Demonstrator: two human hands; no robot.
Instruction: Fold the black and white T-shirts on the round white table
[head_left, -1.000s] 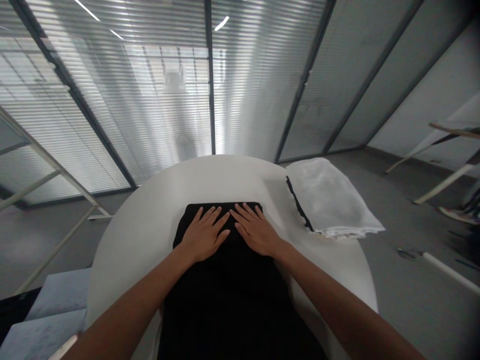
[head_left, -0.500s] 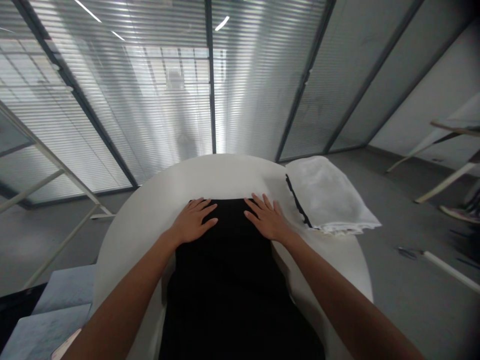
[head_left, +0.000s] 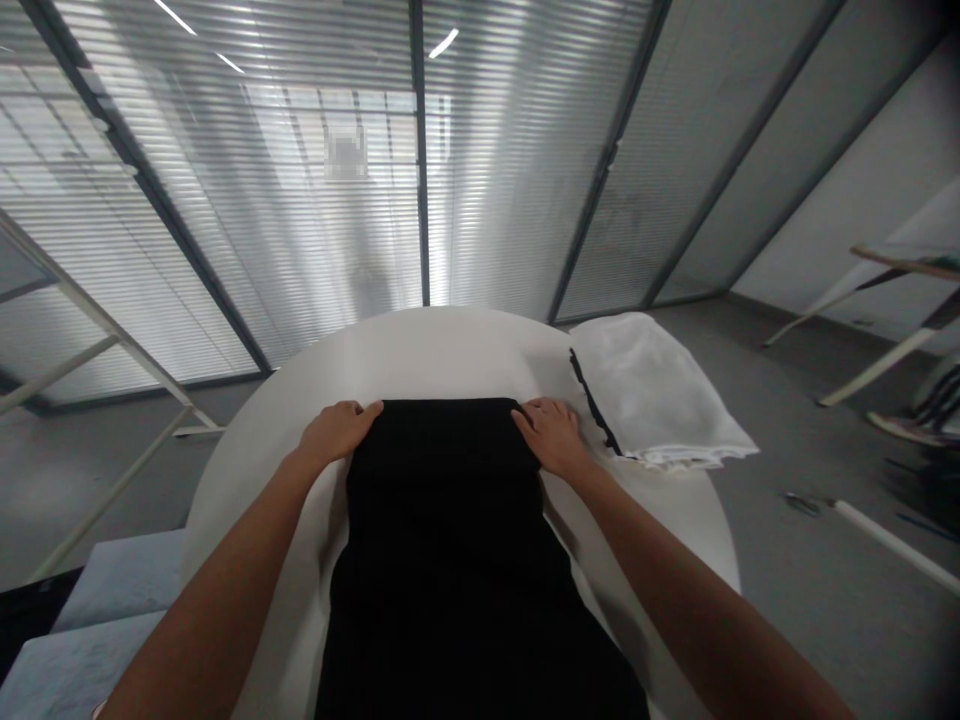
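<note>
Black cloth [head_left: 450, 560], laid lengthwise on round white table [head_left: 405, 350]: presumably light, soft, limp, best held by its far corners; near end cut off by the frame, folds lost in darkness. Left hand [head_left: 337, 430]: thumb at far left corner, fingers curled. Right hand [head_left: 553, 435]: thumb at far right corner, fingers bent. Fingertips partly hidden; grip cannot be told. Right of these: folded white fabric [head_left: 652, 385].
</note>
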